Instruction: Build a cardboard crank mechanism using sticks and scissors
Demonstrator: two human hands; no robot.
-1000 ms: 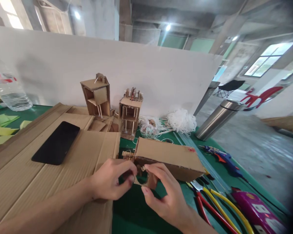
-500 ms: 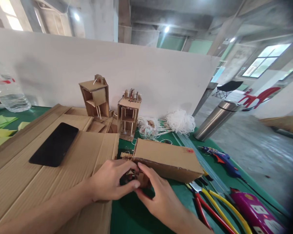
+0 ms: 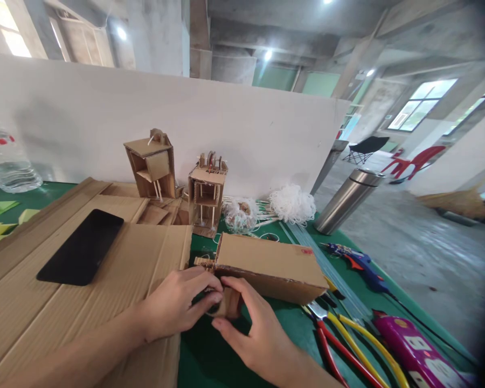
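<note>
A small brown cardboard piece (image 3: pixel 228 304) is between my two hands, beside a long cardboard box (image 3: pixel 269 256) lying on its side. My left hand (image 3: pixel 181 302) is closed, its thumb and fingers pinching the piece's left edge. Around its right side curve the index finger and thumb of my right hand (image 3: pixel 262 328), one along the top and the other at the lower edge. Fingers cover much of the piece, and a dark part near my left thumb cannot be made out. At the box's left end sits a narrow cardboard fitting (image 3: pixel 204 262).
A black phone (image 3: pixel 81 247) lies on cardboard sheets (image 3: pixel 137 258) at left. Two cardboard models, one on the left (image 3: pixel 151 164) and one on the right (image 3: pixel 207 196), stand behind. Pliers (image 3: pixel 347 337), a glue gun (image 3: pixel 359 265), a purple device (image 3: pixel 416 345) and a steel flask (image 3: pixel 350 202) are at right.
My right thumb has moved apart from my left fingers, and more of the small cardboard piece shows between the hands. The whole view has shifted slightly.
</note>
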